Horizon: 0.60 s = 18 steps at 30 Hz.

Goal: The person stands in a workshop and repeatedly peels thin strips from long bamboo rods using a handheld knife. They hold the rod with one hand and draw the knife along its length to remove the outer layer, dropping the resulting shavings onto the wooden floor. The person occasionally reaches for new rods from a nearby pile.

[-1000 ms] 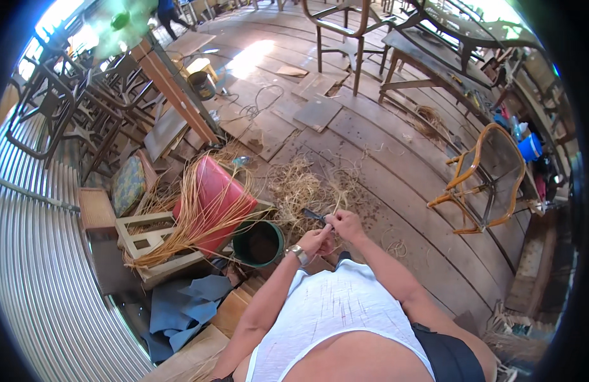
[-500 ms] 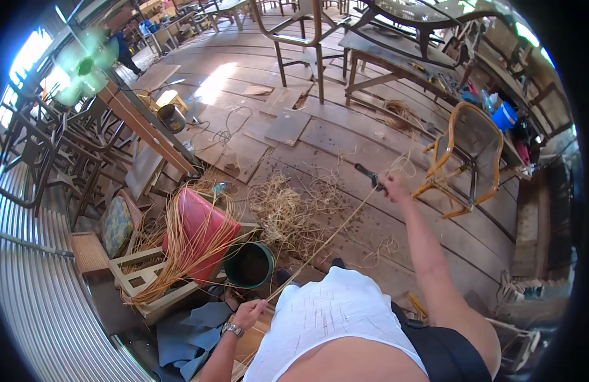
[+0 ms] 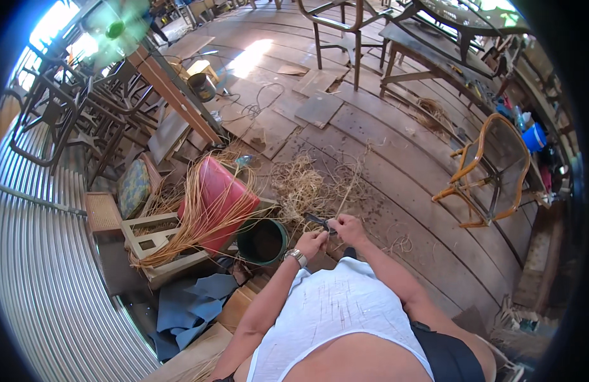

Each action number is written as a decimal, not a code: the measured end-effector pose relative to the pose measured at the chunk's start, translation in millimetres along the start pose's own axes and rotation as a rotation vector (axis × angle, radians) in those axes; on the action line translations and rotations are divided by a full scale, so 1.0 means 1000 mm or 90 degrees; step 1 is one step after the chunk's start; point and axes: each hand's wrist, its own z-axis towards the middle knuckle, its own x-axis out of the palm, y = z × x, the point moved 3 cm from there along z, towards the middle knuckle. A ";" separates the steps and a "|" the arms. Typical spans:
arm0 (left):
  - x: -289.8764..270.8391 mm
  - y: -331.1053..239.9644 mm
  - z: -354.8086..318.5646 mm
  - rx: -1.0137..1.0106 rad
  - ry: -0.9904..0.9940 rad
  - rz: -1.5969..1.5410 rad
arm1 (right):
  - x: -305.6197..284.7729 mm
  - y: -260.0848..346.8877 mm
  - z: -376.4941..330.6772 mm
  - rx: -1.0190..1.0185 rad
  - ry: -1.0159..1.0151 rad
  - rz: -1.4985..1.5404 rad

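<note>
In front of my shirt, my two hands are close together. My right hand [image 3: 348, 230] is closed around a dark hand tool [image 3: 316, 221], whose exact kind I cannot make out. A thin pale cane strand [image 3: 350, 190] stretches away from the hands over the floor. My left hand [image 3: 313, 243], with a watch on its wrist, pinches the strand right beside the tool; its fingertips are partly hidden. Just beyond them lies a tangled heap of cane shavings [image 3: 299, 181].
To the left, long cane strands [image 3: 173, 239] drape over a red seat [image 3: 221, 210] and a pale wooden frame [image 3: 155, 275]. A dark green bucket [image 3: 262, 242] stands beside it. A cane chair [image 3: 492, 172] is at right, a workbench [image 3: 428, 60] farther back.
My right hand has come back from far out at the right with the tool, and my left hand has risen to meet it. The strand no longer stretches between them. The view has shifted.
</note>
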 end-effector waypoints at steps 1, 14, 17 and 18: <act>0.002 -0.003 -0.001 0.014 -0.047 0.080 | -0.002 -0.001 -0.003 0.021 0.016 0.019; 0.008 -0.036 -0.043 0.181 -0.134 0.174 | -0.015 -0.008 -0.004 0.242 0.158 0.193; -0.022 -0.054 -0.112 0.190 -0.089 0.268 | -0.050 -0.018 0.012 0.269 0.079 0.272; -0.033 -0.057 -0.143 0.170 -0.066 0.268 | -0.074 -0.032 0.023 0.245 0.027 0.278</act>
